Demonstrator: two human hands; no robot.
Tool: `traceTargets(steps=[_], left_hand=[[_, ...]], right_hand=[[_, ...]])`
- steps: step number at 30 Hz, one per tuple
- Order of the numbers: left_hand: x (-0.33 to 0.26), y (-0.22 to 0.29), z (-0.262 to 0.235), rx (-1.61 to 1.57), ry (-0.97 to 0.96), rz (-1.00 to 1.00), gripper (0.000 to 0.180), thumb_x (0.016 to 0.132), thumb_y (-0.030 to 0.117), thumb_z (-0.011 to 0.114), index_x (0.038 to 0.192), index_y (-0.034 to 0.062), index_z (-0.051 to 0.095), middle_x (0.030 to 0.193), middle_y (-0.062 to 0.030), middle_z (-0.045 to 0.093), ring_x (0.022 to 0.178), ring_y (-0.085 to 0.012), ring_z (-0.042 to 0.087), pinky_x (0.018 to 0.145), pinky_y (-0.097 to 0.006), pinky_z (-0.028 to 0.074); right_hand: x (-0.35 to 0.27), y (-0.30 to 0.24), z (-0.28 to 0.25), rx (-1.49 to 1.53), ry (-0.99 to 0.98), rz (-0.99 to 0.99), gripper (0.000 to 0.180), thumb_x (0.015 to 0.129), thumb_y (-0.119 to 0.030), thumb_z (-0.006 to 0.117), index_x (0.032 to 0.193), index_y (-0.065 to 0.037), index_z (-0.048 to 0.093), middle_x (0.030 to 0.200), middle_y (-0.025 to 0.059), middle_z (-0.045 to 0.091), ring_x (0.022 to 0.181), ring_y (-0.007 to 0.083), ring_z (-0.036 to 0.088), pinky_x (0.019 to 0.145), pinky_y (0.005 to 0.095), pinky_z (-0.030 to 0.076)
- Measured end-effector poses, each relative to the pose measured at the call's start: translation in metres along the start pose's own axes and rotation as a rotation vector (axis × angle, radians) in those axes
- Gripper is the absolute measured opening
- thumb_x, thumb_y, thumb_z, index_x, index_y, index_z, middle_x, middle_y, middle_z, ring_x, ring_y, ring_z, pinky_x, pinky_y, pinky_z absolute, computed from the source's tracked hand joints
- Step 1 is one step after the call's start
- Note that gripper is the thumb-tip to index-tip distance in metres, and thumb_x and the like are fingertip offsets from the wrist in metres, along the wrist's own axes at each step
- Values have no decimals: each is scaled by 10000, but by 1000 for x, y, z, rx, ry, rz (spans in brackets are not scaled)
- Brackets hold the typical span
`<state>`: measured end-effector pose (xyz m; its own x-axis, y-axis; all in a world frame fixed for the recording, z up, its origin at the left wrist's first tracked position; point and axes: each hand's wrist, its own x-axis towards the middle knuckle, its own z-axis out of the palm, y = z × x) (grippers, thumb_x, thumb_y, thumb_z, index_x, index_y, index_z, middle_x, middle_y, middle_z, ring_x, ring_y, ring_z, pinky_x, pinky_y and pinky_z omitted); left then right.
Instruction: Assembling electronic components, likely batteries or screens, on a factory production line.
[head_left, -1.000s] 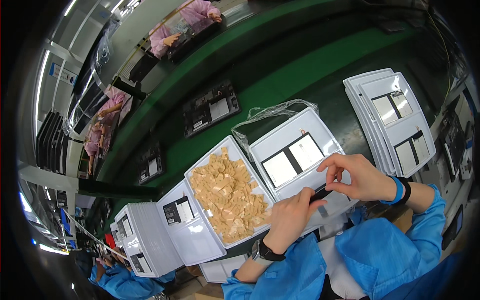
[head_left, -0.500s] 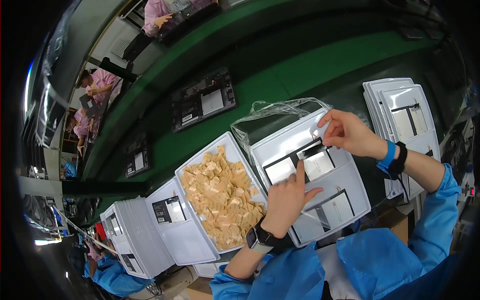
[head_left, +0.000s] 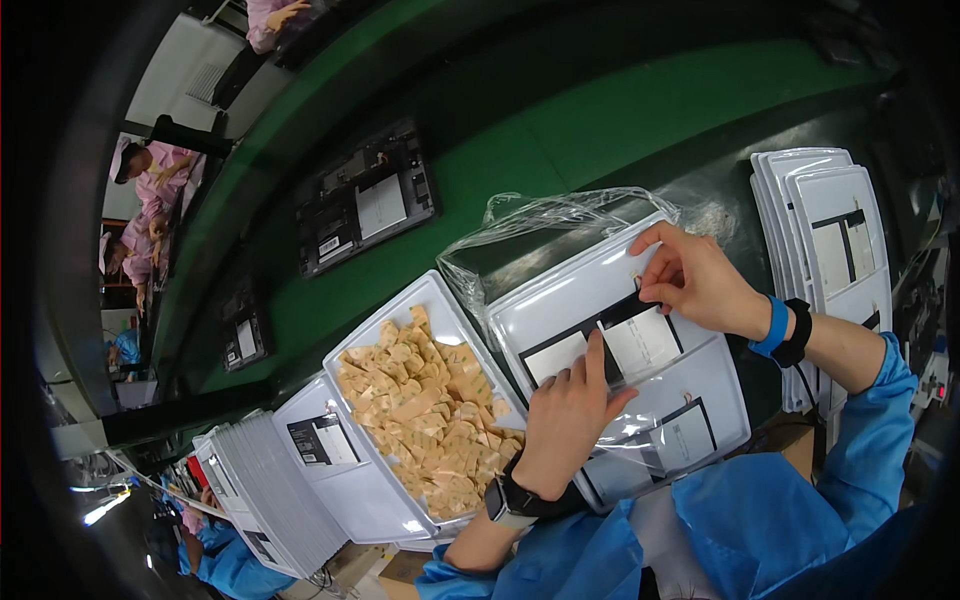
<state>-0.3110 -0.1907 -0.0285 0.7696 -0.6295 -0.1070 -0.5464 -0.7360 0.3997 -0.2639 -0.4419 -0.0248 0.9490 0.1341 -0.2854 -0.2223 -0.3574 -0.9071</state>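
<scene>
Left hand (head_left: 568,420): rests flat on the white moulded tray (head_left: 700,395), index finger pressing beside a white card (head_left: 643,340).
Right hand (head_left: 695,280): fingertips pinch at the tray's upper part, above the card.
Tray cover: a clear plastic bag (head_left: 545,225) lies partly open around the tray.
Left of tray: a white tray of tan labels (head_left: 425,395).
Right side: a stack of white trays (head_left: 830,235).
Surface: green conveyor belt (head_left: 620,130).

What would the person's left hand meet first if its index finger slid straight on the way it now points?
Likely the white panel on the white tray, just past the left hand; depth is unclear.
</scene>
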Motion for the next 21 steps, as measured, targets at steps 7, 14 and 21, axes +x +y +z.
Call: traceTargets(steps=[7, 14, 21], left_hand=[[2, 0, 0, -5, -21, 2, 923, 878, 512, 798, 1511, -53, 433, 831, -99, 699, 689, -244, 728, 614, -336, 585], [4, 1, -2, 48, -37, 24, 994, 875, 529, 781, 1618, 26, 355, 835, -57, 669, 667, -204, 698, 598, -322, 576], [6, 1, -1, 73, -45, 49, 994, 882, 530, 764, 1647, 62, 334, 764, -28, 583, 617, -172, 644, 559, -313, 550]], right_hand=[[2, 2, -2, 3, -7, -8, 416, 891, 80, 761, 1235, -21, 549, 847, 114, 743, 722, 176, 752, 608, 293, 610], [3, 2, -3, 16, -7, -9, 420, 889, 76, 765, 1237, -18, 548, 835, 113, 742, 701, 177, 749, 602, 293, 605], [3, 4, -5, -14, -19, -14, 422, 889, 77, 762, 1240, -21, 549, 832, 113, 740, 697, 178, 750, 593, 294, 604]])
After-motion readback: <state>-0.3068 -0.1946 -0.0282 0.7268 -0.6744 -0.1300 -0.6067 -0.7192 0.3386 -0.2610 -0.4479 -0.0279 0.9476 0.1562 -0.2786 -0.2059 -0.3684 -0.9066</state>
